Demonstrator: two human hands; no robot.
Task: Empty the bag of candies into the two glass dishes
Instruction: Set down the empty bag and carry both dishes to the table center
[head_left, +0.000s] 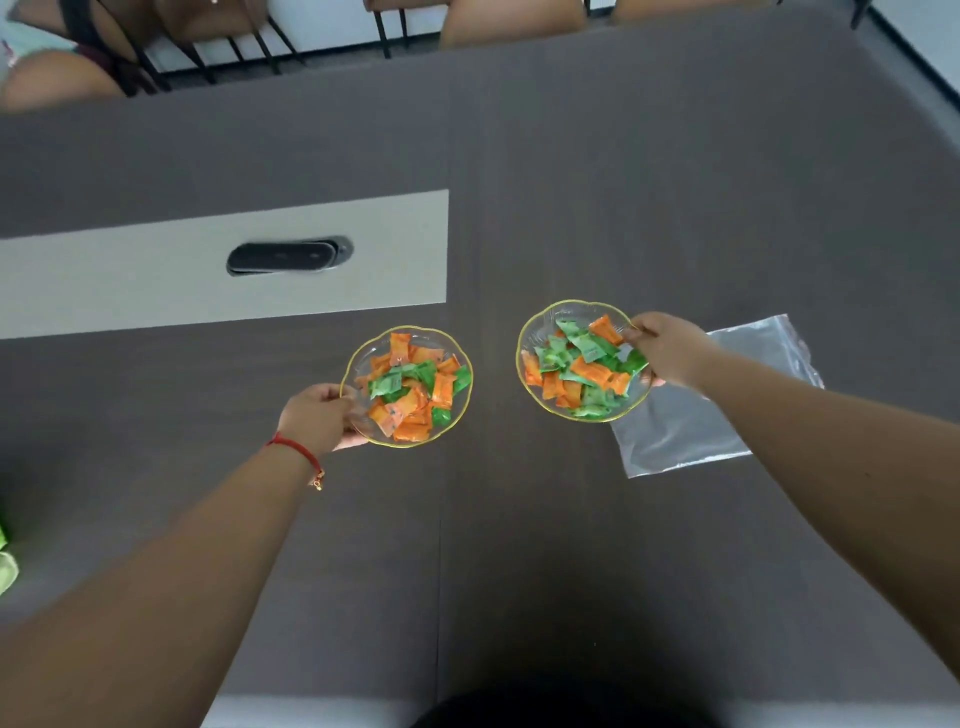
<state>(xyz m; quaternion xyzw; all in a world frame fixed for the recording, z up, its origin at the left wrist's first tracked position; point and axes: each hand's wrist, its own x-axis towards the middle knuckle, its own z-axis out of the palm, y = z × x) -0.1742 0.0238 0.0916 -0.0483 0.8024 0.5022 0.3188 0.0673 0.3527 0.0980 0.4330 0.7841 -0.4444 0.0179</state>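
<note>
Two clear glass dishes with gold scalloped rims hold orange and green wrapped candies. My left hand (319, 415) grips the left dish (363, 353) at its near-left rim, fingers under it. My right hand (670, 349) grips the right dish (535, 325) at its right rim, thumb on top. The clear plastic bag (680, 436) lies flat on the table just right of the right dish, partly under my right forearm, and looks to have nothing in it.
The dark brown table (675, 182) has a light grey panel (156, 291) with a black cable hatch (288, 255) at the left. Chairs and a seated person (57, 67) are beyond the far edge. Something green (6, 569) shows at the left border.
</note>
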